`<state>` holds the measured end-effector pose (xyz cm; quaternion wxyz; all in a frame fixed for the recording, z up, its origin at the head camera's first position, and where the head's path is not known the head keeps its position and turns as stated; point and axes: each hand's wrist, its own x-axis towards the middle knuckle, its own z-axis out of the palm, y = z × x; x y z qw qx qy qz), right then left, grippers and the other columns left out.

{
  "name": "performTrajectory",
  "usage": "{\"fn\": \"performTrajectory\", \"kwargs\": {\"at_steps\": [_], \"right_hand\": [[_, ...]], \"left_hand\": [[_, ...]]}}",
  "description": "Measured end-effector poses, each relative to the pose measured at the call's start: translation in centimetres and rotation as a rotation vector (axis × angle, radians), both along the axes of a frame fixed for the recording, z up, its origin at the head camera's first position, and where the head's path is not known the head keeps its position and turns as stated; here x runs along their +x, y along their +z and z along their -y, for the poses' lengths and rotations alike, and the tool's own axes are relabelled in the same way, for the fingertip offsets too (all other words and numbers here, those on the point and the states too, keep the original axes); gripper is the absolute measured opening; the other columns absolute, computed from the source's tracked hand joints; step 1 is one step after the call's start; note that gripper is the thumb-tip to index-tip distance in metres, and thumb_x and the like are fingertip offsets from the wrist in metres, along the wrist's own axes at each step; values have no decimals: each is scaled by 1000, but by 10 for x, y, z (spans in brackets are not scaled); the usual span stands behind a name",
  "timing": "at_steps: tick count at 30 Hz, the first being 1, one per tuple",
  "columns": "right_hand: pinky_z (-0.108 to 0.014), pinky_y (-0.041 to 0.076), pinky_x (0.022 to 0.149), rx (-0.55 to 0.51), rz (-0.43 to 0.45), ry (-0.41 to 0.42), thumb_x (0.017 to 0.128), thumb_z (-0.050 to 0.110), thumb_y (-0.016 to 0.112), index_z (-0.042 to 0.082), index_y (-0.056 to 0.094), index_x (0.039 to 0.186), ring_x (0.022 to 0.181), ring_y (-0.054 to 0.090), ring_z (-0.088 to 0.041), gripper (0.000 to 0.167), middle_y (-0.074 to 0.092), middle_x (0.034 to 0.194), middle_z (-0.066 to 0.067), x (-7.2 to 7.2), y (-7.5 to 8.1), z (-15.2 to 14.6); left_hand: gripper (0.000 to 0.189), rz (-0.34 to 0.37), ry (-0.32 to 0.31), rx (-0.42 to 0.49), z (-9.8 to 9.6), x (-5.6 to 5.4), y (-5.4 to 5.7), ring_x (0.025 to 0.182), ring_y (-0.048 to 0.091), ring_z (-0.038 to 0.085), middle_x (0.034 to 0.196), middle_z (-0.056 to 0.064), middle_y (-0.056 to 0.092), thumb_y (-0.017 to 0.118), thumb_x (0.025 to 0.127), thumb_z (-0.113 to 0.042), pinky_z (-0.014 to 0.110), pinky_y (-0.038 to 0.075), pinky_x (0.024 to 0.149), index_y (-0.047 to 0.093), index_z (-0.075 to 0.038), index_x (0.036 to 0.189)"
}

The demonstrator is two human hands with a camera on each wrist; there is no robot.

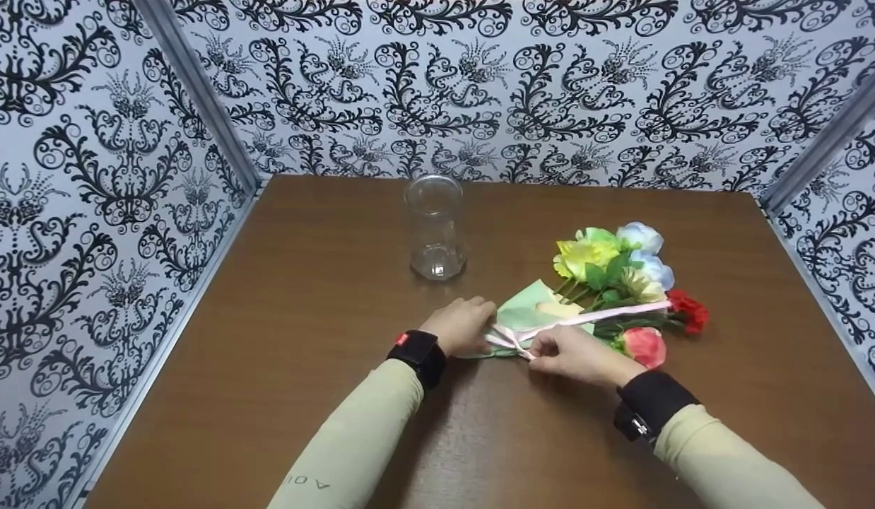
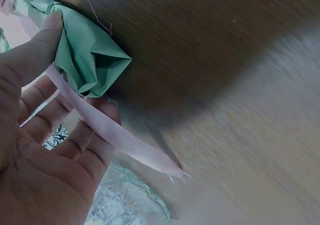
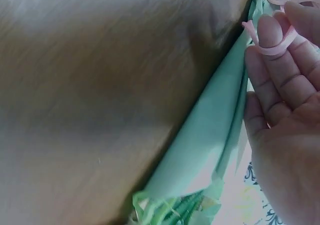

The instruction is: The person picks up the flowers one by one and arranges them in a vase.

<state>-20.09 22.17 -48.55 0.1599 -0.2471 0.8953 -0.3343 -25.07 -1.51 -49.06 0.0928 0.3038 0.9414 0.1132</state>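
A bouquet of artificial flowers [image 1: 611, 272] in yellow, blue, white, red and pink lies on the table, its stems wrapped in light green paper [image 1: 526, 302]. My left hand [image 1: 462, 325] holds the narrow end of the wrap, thumb on the green paper [image 2: 82, 40]. Across its fingers runs a loose tail of pink ribbon [image 2: 117, 135]. With thumb and fingertips, my right hand [image 1: 582, 355] pinches another part of the ribbon [image 3: 272, 50] beside the wrap. A longer ribbon length [image 1: 614, 312] stretches over the bouquet toward the red flower. The ribbon's crossing is partly hidden by the hands.
A clear glass vase [image 1: 436, 230] stands upright behind the left hand, toward the back of the brown wooden table [image 1: 303, 268]. Patterned white-and-black walls [image 1: 451, 92] border the table at the back and both sides.
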Motion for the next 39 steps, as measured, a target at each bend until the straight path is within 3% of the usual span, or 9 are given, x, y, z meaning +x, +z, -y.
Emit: {"fn": "performTrajectory", "kwargs": {"at_steps": [17, 22, 26, 30, 35, 39], "right_hand": [[-26, 42, 67, 55, -142, 40, 92, 19, 75, 20, 69, 82, 70, 50, -5, 11, 55, 71, 15, 5, 1, -12], [-35, 42, 77, 58, -292, 46, 89, 20, 76, 21, 68, 80, 78, 54, -9, 12, 58, 75, 15, 7, -3, -22], [-37, 41, 78, 52, -380, 41, 88, 20, 78, 21, 67, 80, 80, 54, -10, 13, 62, 78, 15, 8, -4, -31], [-31, 40, 72, 55, -348, 15, 89, 22, 78, 23, 67, 80, 78, 51, -8, 14, 62, 79, 14, 8, -4, -40], [-33, 39, 75, 71, -286, -22, 92, 26, 76, 26, 64, 83, 81, 50, -9, 15, 59, 83, 14, 11, -2, -53], [-30, 40, 70, 43, -291, -36, 92, 25, 77, 25, 63, 82, 79, 49, -8, 17, 54, 80, 13, 13, -2, -63]], "left_hand": [[43, -19, 0, -9, 0, 1, -3, 101, 62, 28, 110, 2, 63, 86, 80, -29, 40, 53, 88, 63, -15, 113], [42, -25, -16, 9, 1, 2, -4, 101, 62, 29, 111, 2, 64, 86, 80, -27, 40, 53, 87, 63, -14, 113], [42, -31, -25, 24, 1, 1, -8, 103, 62, 28, 112, 2, 63, 86, 81, -26, 39, 53, 88, 62, -14, 113], [42, -21, -16, 34, 2, 1, -8, 102, 61, 28, 112, 1, 63, 86, 81, -28, 40, 53, 87, 61, -15, 112], [40, -1, -1, 34, 2, 2, -5, 103, 61, 29, 114, 2, 64, 85, 81, -24, 40, 53, 87, 62, -15, 113], [39, 1, -1, 33, 2, 2, -5, 103, 61, 28, 114, 1, 64, 84, 81, -21, 40, 52, 88, 62, -15, 113]]}}
